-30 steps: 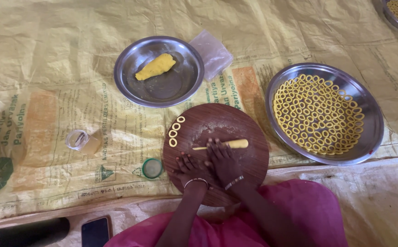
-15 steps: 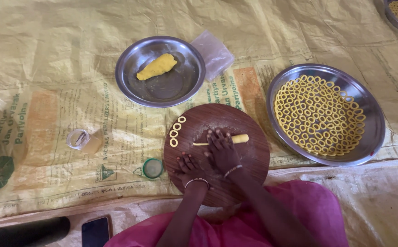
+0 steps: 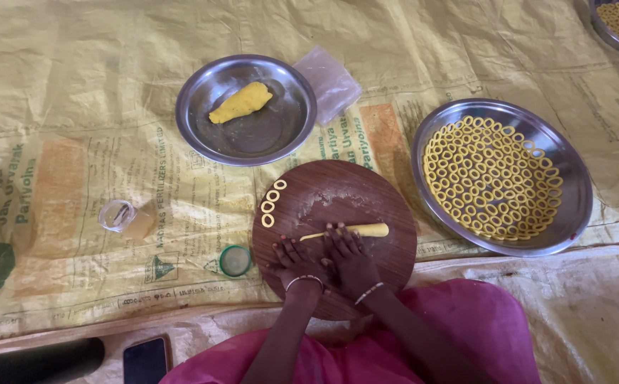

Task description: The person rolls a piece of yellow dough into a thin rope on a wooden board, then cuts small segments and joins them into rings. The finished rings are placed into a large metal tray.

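A round brown wooden board (image 3: 366, 192) lies in front of me. On it rests a thin yellow dough roll (image 3: 366, 230), thick at its right end and tapering to the left. My left hand (image 3: 295, 259) and my right hand (image 3: 348, 256) lie flat side by side on the board, fingertips pressing the roll's left part. Several small dough rings (image 3: 272, 203) sit along the board's upper left edge.
A steel plate (image 3: 203, 107) with a yellow dough lump (image 3: 240, 102) stands behind the board. A large steel plate (image 3: 572, 213) at the right holds several dough rings. A small jar (image 3: 121, 217), a green lid (image 3: 235, 260), a clear plastic bag (image 3: 327, 82) and a phone (image 3: 144, 361) lie around.
Both hands slid slightly back and forth over the dough roll, which has grown a little longer and thinner at its left end.
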